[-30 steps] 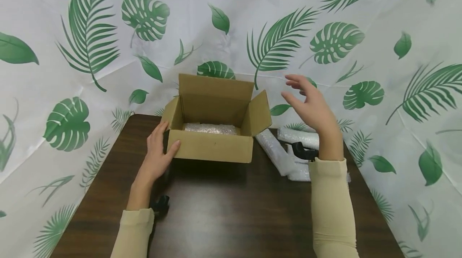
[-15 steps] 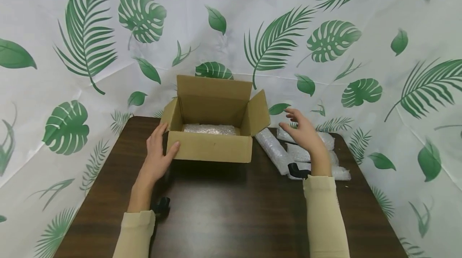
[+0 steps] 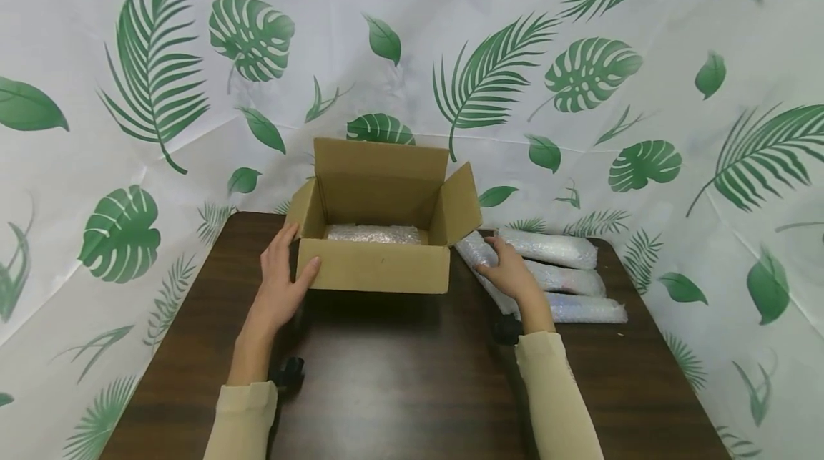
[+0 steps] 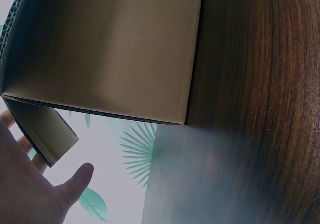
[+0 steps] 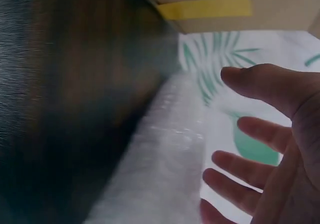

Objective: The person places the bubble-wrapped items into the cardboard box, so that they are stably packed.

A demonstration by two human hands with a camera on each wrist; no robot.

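An open cardboard box [image 3: 373, 267] stands on the table with its flaps raised and a bubble-wrapped packet [image 3: 373, 234] inside. At its left front corner my left hand [image 3: 277, 288] rests against it; in the left wrist view the fingers pass behind a small side flap [image 4: 47, 129] and the thumb sticks out apart from it. To the right of the box, my right hand [image 3: 515, 277] hovers at a slanted bubble-wrapped roll [image 3: 474, 249]. In the right wrist view its fingers are spread beside the roll [image 5: 160, 149], with nothing between thumb and fingers.
Right of the slanted roll, several more bubble-wrapped packets [image 3: 560, 279] lie side by side on the dark wooden table [image 3: 399, 381]. A white curtain [image 3: 399, 23] with green leaves hangs behind the table. Yellow tape [image 5: 207, 8] marks the box's side.
My right hand has come down and leftward from above the packets to the slanted roll. The left hand stays at the box's corner, and the box has not moved.
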